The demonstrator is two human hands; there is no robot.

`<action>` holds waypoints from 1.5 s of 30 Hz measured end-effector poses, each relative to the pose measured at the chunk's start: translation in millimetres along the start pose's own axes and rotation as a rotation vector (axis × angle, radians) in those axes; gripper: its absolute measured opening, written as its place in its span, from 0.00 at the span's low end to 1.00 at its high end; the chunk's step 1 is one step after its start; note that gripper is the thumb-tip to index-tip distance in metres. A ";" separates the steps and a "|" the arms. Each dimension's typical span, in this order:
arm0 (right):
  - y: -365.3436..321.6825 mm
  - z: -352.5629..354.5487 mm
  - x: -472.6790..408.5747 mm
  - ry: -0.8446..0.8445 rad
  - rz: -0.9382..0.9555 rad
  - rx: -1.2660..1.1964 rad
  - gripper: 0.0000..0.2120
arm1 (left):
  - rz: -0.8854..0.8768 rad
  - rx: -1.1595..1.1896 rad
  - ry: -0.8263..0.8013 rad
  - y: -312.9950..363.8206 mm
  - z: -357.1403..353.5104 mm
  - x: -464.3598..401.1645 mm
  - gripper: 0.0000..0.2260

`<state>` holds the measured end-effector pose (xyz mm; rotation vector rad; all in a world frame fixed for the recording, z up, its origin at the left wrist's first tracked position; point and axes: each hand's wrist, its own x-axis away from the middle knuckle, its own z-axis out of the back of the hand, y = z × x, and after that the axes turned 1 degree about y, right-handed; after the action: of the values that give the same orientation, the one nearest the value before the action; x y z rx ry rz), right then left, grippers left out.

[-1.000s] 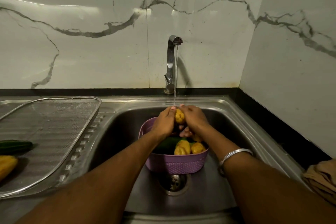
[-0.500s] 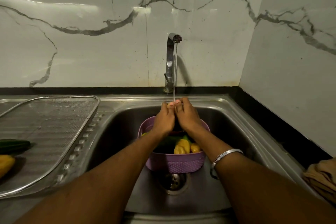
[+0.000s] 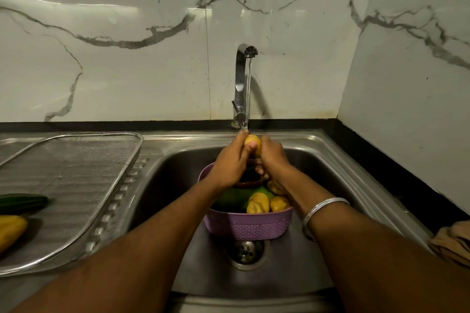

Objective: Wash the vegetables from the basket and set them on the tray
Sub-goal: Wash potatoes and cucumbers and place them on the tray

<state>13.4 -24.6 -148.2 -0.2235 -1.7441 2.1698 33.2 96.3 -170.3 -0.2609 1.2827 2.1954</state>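
Half a second back both hands were pressed together under the stream with the yellow vegetable hidden between them; now its top shows again between the fingertips, right where the water lands. Reads as a rubbing cycle, so washing of this piece is in progress, not finished.

Left hand (image 3: 230,162) curled round the yellow vegetable (image 3: 252,142) from the left, thumb across its front. Right hand (image 3: 272,157) curled round it from the right. Piece held between both hands, above the far rim of the purple basket (image 3: 248,226), directly beneath the tap (image 3: 243,79).

Basket sits in the sink (image 3: 330,160) over the drain, with more yellow pieces (image 3: 258,203) and a green one (image 3: 236,198) inside: several unwashed.

Mesh tray (image 3: 76,168) lies left of the sink, well apart from the hands. It carries a dark green vegetable (image 3: 23,203) and a yellow one (image 3: 10,230) at the left edge
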 end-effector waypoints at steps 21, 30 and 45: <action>2.5 -14.9 11.4 0.087 0.714 0.757 0.15 | 0.884 0.544 0.027 28.0 -4.0 -4.8 0.23; -7.1 -10.7 3.8 0.181 0.396 0.431 0.22 | 0.162 -0.240 0.330 10.8 -1.1 -2.5 0.26; 3.0 -3.9 5.7 0.197 0.484 0.546 0.23 | 0.440 0.170 0.214 -1.2 -9.8 -13.9 0.26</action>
<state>8.9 -19.6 -151.5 -0.7439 -1.0064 2.7489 44.1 83.2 -170.2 -0.1597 1.7743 2.4463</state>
